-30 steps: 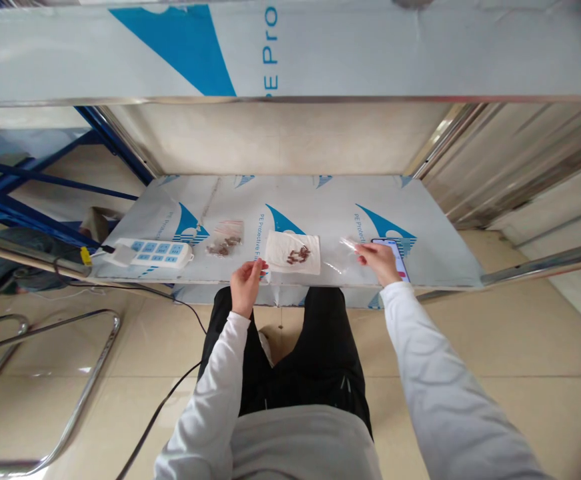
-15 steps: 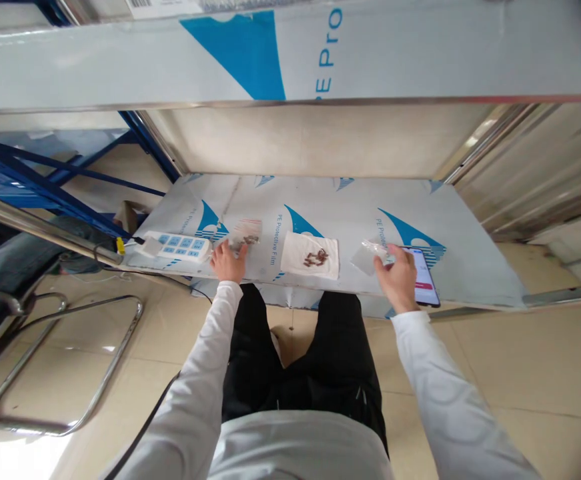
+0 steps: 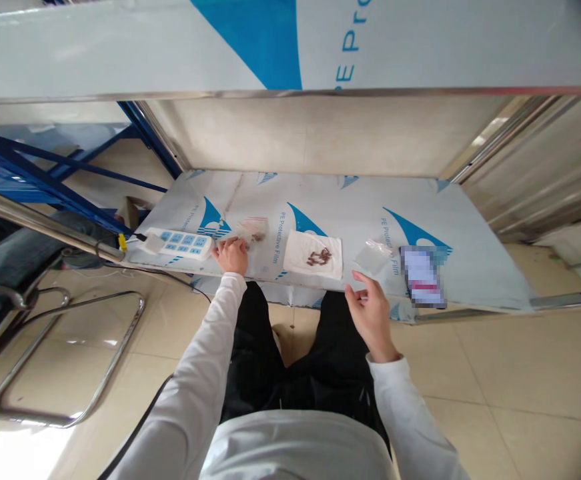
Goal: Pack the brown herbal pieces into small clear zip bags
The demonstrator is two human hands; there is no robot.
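My left hand (image 3: 231,256) rests on the table's front edge, fingers loosely bent and slightly apart, with nothing visible in it. It lies between a white power strip (image 3: 183,245) and a clear zip bag (image 3: 255,230) holding some small brown pieces. In the middle, a white cloth or paper square (image 3: 295,250) carries a small heap of brown pieces (image 3: 319,257). My right hand (image 3: 370,310) hovers at the front edge, thumb and fingers apart, holding nothing. Just beyond its fingertips lies a second clear bag (image 3: 373,256), which looks flat.
A phone (image 3: 423,277) with its screen lit lies at the right front of the film-covered table (image 3: 485,267). An upper shelf (image 3: 120,57) spans the view above. To the left stand a blue rack (image 3: 85,163) and a metal-framed chair (image 3: 70,423).
My right hand has moved from beside the phone, over the flat bag, left and back toward my body. My left hand has stayed nearly in place, its fingers drawn back from the zip bag.
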